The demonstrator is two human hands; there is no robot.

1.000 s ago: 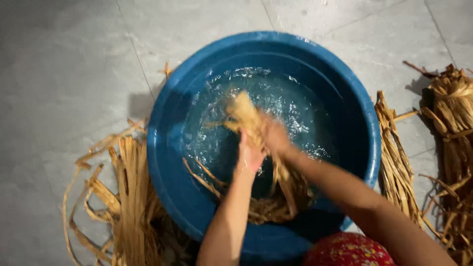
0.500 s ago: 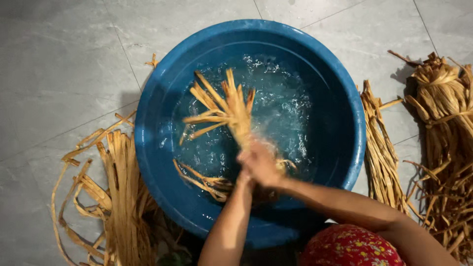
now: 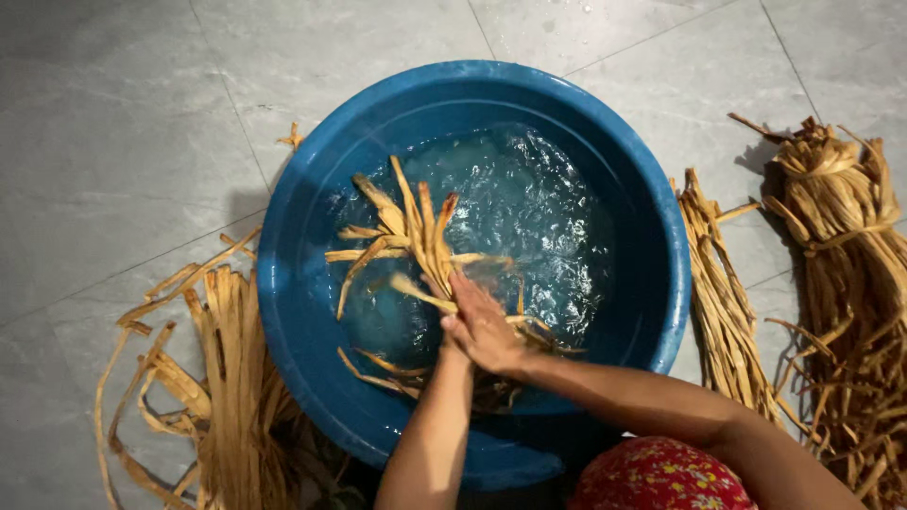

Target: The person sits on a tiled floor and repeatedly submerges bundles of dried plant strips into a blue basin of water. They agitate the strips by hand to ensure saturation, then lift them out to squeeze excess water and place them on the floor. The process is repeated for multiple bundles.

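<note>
A big round blue basin (image 3: 652, 217) stands on the floor with rippling water (image 3: 529, 208) in it. A bundle of tan fibre strips (image 3: 406, 236) lies fanned out in the water, its free ends pointing up and left. Both my hands meet at the near end of that bundle. My right hand (image 3: 487, 331) lies on top, fingers pressed over the strips. My left hand (image 3: 452, 340) is mostly hidden beneath it, wrist showing, and appears to grip the same bundle. More strips (image 3: 378, 370) trail under my hands near the basin's near wall.
A loose heap of wet tan strips (image 3: 222, 378) lies on the grey tile floor (image 3: 113, 142) left of the basin. On the right lie a slim bundle (image 3: 723, 302) and a bigger tied bundle (image 3: 846, 246). Red patterned cloth (image 3: 661, 477) shows at the bottom edge.
The bundle has dropped from being lifted upright into the water and spread out to the left. My hands moved down and toward me, pressing its near end.
</note>
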